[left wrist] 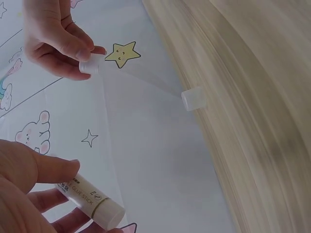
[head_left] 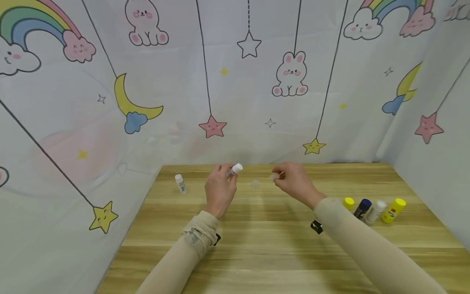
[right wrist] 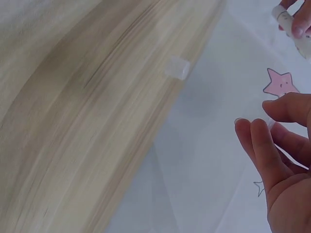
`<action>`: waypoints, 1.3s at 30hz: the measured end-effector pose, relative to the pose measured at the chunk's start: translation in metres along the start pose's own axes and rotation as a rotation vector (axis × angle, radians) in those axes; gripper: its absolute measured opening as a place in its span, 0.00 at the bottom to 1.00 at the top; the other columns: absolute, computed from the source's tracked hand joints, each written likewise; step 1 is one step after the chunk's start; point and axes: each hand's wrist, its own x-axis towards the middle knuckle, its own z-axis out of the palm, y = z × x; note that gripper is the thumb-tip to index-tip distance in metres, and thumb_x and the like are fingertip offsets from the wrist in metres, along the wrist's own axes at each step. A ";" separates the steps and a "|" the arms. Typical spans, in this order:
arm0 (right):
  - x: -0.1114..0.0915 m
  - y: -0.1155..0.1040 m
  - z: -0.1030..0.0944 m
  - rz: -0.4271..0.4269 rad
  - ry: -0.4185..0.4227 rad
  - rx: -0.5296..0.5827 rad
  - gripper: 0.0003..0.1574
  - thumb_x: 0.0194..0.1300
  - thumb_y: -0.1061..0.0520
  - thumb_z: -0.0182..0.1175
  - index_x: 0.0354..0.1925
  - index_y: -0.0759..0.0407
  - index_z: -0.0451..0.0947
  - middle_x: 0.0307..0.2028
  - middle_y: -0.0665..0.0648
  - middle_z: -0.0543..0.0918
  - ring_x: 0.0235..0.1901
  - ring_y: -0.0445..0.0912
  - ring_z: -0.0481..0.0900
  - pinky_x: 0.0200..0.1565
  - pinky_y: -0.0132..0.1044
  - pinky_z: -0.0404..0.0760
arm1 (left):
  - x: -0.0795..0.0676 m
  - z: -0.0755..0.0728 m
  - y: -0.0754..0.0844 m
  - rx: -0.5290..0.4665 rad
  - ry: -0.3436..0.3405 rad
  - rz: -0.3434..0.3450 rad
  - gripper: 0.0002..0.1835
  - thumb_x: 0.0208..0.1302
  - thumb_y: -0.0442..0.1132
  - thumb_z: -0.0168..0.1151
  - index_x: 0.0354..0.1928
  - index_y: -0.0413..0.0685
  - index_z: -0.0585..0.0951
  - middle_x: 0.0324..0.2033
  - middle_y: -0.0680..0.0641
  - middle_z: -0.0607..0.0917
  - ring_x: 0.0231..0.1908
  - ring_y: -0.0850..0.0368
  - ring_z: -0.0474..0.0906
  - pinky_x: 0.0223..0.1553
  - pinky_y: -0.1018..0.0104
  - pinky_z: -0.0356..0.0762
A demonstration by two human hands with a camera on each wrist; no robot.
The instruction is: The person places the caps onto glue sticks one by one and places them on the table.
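Note:
My left hand (head_left: pixel 221 188) grips a white glue stick (left wrist: pixel 86 196) between thumb and fingers, its whitish end tilted up in the head view. My right hand (head_left: pixel 293 179) pinches a small translucent cap (left wrist: pixel 91 64) at its fingertips, above the table's far part. In the right wrist view the fingers almost wholly hide that cap. A second translucent cap (head_left: pixel 255 183) sits on the table between the two hands, also seen near the wood's edge in both wrist views. Left of my left hand, another white glue stick (head_left: pixel 181 184) stands upright on the wood.
Beside my right forearm several glue sticks stand in a row: a yellow-topped one (head_left: pixel 348 203), a dark blue one (head_left: pixel 362 209), a white one (head_left: pixel 375 212) and a yellow one (head_left: pixel 394 210). A patterned curtain (head_left: pixel 253 102) hangs behind the wooden table (head_left: pixel 249 253).

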 end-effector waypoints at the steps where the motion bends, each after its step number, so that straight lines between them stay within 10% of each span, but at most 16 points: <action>1: -0.002 -0.002 0.001 -0.005 0.005 0.006 0.13 0.62 0.61 0.69 0.47 0.59 0.86 0.41 0.54 0.85 0.36 0.44 0.85 0.37 0.39 0.85 | -0.001 0.000 0.000 0.002 -0.002 0.000 0.14 0.57 0.36 0.76 0.45 0.47 0.86 0.37 0.45 0.83 0.36 0.47 0.82 0.35 0.49 0.81; 39: -0.009 -0.046 0.009 -0.013 0.158 0.222 0.12 0.64 0.59 0.69 0.47 0.58 0.86 0.42 0.52 0.86 0.37 0.45 0.88 0.38 0.38 0.86 | -0.019 0.010 0.015 0.038 -0.072 0.125 0.14 0.57 0.36 0.77 0.45 0.49 0.88 0.35 0.47 0.82 0.32 0.51 0.81 0.28 0.55 0.80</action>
